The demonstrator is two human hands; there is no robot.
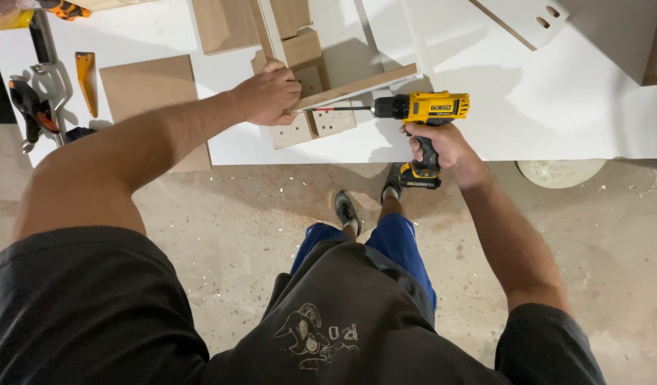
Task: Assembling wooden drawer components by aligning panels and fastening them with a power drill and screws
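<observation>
My right hand point(442, 146) grips the handle of a yellow and black cordless drill point(425, 110), held level with its long bit pointing left. The bit's tip reaches the end of a thin wooden panel point(357, 87) that stands on edge across a small wooden frame point(311, 117). My left hand point(268, 94) is clamped over the left end of that panel and frame, holding them down on the white worktable point(485, 121). Drilled holes show in the frame's lower boards.
A flat brown board point(146, 89) lies left of the frame. Clamps point(32, 107) and an orange-handled tool point(86, 78) sit at the table's far left. More boards lie behind, one with two holes point(528, 18). Dusty concrete floor and my shoes point(346, 210) are below.
</observation>
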